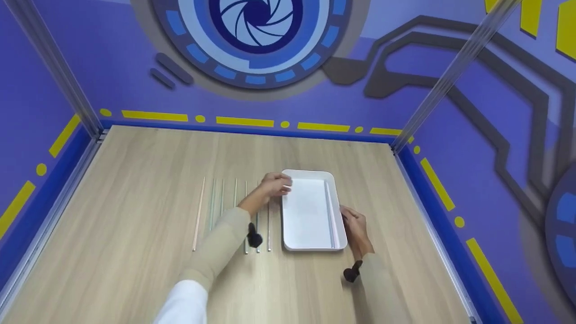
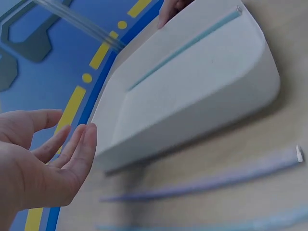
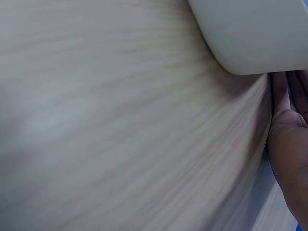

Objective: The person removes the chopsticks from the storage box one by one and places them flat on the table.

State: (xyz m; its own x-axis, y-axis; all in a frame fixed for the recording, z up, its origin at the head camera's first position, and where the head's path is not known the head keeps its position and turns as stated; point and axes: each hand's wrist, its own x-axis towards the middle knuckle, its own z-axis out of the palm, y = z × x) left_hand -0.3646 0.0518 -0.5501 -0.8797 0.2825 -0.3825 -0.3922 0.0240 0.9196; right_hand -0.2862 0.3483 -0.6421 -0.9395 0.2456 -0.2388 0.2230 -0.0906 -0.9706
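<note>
A white rectangular tray (image 1: 307, 216) sits on the wooden table, with one thin pale-blue stick (image 1: 329, 213), straw-like, lying lengthwise along its right side. At the tray's upper-left edge is my left hand (image 1: 273, 185); the left wrist view shows its fingers (image 2: 79, 149) loosely bent with nothing between them. My right hand (image 1: 356, 223) is against the tray's right outer wall. In the right wrist view its fairly straight fingers (image 3: 280, 91) reach to the tray's lower edge, and their tips are hidden. A lilac stick (image 2: 207, 185) lies on the table beside the tray.
Several more thin pastel sticks lie roughly parallel left of the tray, the outermost a pink stick (image 1: 199, 213). My left forearm (image 1: 220, 243) covers parts of some. Blue-purple panels (image 1: 252, 105) with metal corner posts enclose the table (image 1: 148, 180) at the back and sides.
</note>
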